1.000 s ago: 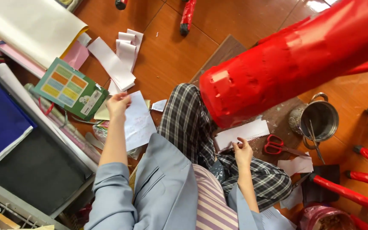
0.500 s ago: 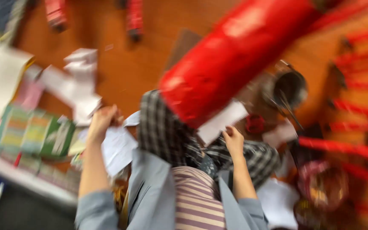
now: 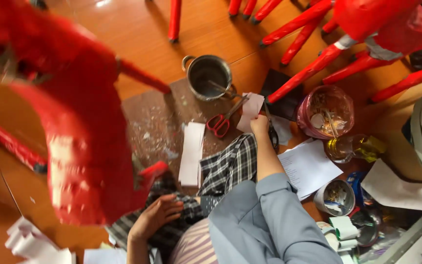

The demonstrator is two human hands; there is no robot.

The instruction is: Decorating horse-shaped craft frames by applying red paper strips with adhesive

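Observation:
I sit on a wooden floor in checked trousers (image 3: 230, 166). My right hand (image 3: 259, 125) reaches forward in a grey-blue sleeve and pinches the lower edge of a small white paper piece (image 3: 251, 108), just right of red-handled scissors (image 3: 219, 125). My left hand (image 3: 156, 218) rests open on my knee, fingers spread, next to the lower edge of a large red paper-covered shape (image 3: 69, 122) that fills the left side. A long white paper strip (image 3: 192, 152) lies on the brown cardboard mat (image 3: 155, 120) between the two hands.
A steel pot (image 3: 210, 77) with a tool in it stands beyond the scissors. To the right are a pink-lined bowl of scraps (image 3: 326, 111), a bottle of yellow liquid (image 3: 353, 146), a white sheet (image 3: 309, 167) and a small tin (image 3: 336, 197). Red-wrapped sticks (image 3: 308, 71) lie at the top.
The view has swung to the right, putting the red shape on the left. My left hand has let go of its paper and dropped to my knee. My right hand has reached out to the paper piece.

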